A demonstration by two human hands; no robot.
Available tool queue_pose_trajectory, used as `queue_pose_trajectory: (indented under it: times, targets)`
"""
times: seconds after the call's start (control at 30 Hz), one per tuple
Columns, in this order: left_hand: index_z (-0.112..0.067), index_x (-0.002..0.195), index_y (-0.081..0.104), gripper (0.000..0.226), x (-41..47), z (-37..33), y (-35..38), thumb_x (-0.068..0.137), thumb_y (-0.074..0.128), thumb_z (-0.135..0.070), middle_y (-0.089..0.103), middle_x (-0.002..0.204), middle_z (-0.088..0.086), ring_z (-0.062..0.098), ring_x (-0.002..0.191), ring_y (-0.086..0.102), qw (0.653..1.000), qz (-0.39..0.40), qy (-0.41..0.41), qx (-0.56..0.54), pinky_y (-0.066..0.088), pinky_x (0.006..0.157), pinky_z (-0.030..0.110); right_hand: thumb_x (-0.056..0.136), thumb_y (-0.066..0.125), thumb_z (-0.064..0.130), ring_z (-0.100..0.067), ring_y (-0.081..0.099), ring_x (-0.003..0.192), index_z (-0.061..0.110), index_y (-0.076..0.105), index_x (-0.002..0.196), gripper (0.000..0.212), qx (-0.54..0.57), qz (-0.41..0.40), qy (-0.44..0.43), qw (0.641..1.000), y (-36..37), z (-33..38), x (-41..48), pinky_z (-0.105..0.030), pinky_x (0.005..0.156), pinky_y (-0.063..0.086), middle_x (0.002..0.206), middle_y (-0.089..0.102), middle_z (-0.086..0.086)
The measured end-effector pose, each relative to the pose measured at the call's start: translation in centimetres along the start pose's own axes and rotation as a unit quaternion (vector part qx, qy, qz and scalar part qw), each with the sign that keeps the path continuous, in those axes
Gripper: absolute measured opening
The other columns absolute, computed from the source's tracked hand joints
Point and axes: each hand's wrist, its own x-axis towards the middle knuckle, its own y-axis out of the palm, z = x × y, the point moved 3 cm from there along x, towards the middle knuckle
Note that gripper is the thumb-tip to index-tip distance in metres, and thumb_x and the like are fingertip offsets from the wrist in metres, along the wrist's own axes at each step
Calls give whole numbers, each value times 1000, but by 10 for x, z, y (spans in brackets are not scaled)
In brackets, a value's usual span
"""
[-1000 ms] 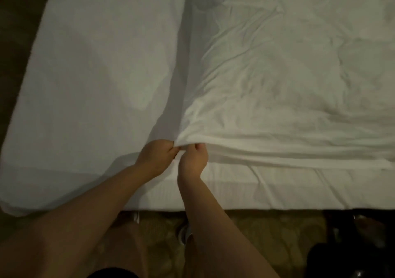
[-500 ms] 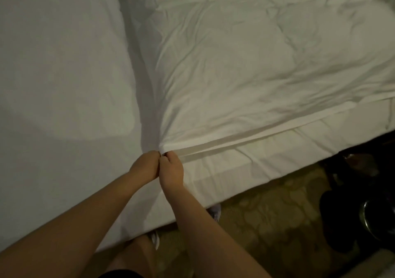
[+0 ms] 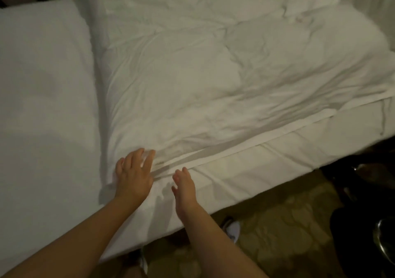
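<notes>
**Open hands at the duvet corner**

The left hand is pressing with spread fingers on the duvet corner at lower centre. The right hand is lying open, fingers straight, just beside it. The duvet's near edge is running diagonally up toward the frame's right.

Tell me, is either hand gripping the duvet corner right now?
No, both show straight fingers: the left hand lies flat on the corner of the duvet and the right hand is open beside it.
</notes>
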Motion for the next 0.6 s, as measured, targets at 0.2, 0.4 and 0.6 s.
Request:
queue_pose_trajectory:
  times: [0.2, 0.4, 0.6]
  targets:
    - [-3, 114, 59, 45, 27, -130, 27, 75, 44, -18, 59, 109, 16, 34, 96, 55, 993, 67, -2, -96, 47, 74, 43, 103, 38, 15, -25, 43, 133, 12, 25, 150, 49, 66, -50, -9, 997, -138, 102, 6, -36, 108, 37, 146, 41, -8]
    - [-7, 135, 46, 37, 65, -245, 47, 99, 48, -18, 52, 127, 11, 27, 115, 51, 543, 178, -496, -654, 42, 89, 37, 101, 44, 17, -26, 50, 123, 9, 33, 147, 48, 109, -91, -7, 990, -225, 177, 18, -39, 105, 41, 140, 46, -8]
    - [-19, 145, 35, 41, 127, -334, 75, 104, 31, -22, 34, 151, 7, 26, 139, 32, 245, 132, -516, -810, 29, 112, 40, 102, 44, 20, -26, 51, 121, 11, 36, 146, 46, 145, -130, -14, 981, -290, 253, 54, -40, 105, 42, 140, 48, -7]
